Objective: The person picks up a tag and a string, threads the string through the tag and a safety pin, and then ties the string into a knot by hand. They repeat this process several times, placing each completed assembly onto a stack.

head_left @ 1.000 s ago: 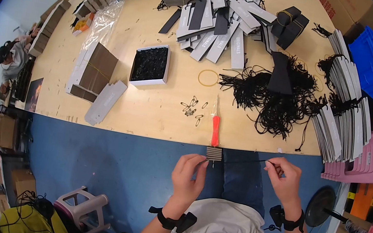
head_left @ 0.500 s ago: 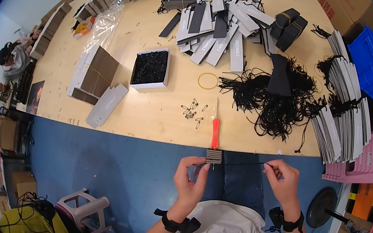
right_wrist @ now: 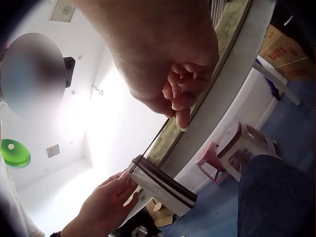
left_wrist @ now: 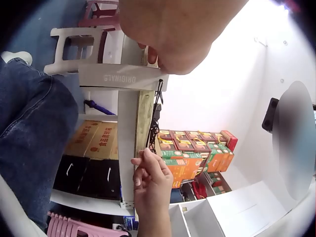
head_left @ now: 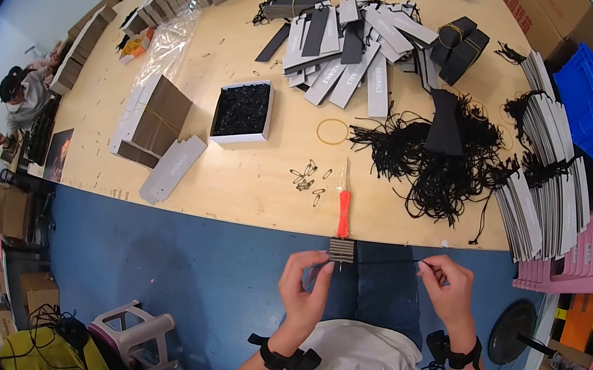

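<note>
Below the table's front edge, my left hand (head_left: 321, 264) pinches a small stack of grey tags (head_left: 340, 250) held on edge. A thin black string (head_left: 386, 261) runs from the stack to my right hand (head_left: 425, 266), which pinches its end. In the left wrist view the top tag (left_wrist: 121, 78) reads ORIGINALS, and the string (left_wrist: 157, 106) hangs from its corner toward the right hand (left_wrist: 140, 163). In the right wrist view the right hand (right_wrist: 180, 111) pulls the string (right_wrist: 150, 143) out of the tag stack (right_wrist: 163, 182), which the left hand (right_wrist: 126, 185) holds.
On the wooden table (head_left: 248, 193) lie a red-handled tool (head_left: 343, 212), safety pins (head_left: 307, 179), a rubber band (head_left: 331, 130), a white box of black strings (head_left: 243, 109), a tangle of black cords (head_left: 434, 161) and loose grey tags (head_left: 351, 45). A pink basket (head_left: 591, 250) stands at the right.
Almost nothing has changed. Both hands stay below the table edge, with the tags and the string held as before; the view has shifted slightly.
</note>
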Demonstrator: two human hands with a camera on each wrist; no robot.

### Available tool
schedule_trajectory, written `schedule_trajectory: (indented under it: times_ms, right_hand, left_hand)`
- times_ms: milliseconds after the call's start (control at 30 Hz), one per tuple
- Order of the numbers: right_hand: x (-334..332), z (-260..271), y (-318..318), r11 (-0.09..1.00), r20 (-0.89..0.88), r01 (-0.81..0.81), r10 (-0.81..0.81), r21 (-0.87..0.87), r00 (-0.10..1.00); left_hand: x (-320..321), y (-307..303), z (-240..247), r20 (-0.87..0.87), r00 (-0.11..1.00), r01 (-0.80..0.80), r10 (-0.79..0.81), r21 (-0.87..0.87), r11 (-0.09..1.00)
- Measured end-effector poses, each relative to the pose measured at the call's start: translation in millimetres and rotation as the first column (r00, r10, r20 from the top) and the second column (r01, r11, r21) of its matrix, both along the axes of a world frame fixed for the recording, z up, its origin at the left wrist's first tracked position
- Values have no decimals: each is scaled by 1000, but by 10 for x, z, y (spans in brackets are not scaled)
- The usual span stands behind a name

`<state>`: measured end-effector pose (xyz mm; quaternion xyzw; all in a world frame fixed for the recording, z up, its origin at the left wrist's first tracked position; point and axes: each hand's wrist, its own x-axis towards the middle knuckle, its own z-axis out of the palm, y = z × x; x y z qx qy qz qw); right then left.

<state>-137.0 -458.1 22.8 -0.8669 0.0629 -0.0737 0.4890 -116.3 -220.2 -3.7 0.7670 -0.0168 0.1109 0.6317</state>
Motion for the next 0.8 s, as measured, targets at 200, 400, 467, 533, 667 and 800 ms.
schedule_trajectory:
  times_ms: [200,400,467,533,667,800]
  right_hand:
    - [-4,8,10,1000,6,-2,3,-9,1000]
    - [-9,8,4,1000,-1,-4,4,-11,1000]
    - [-1,7,4,1000,-3,1,-1,-8,1000]
    - [7,-9,4,1000,61,20,-20,0,998]
    - [-31,-24,-21,984,-109,87,-71,155,992]
    - [-24,23,36,931,-130,76,-31,356,991]
  left_hand:
    - [6,-23,75,-45,999,22,-26,-102,995]
    - [-61,-59,-14,-78,996,27,-44,-206,978]
    - [-75,-48,-30,-59,997,47,-55,-134,990]
    - [-83,-35,-68,-41,997,65,-67,-60,996]
    - [-102,23,-95,49,994,90,-94,76,993]
    - [-210,-4,-65,85,979,166,-187,205,965]
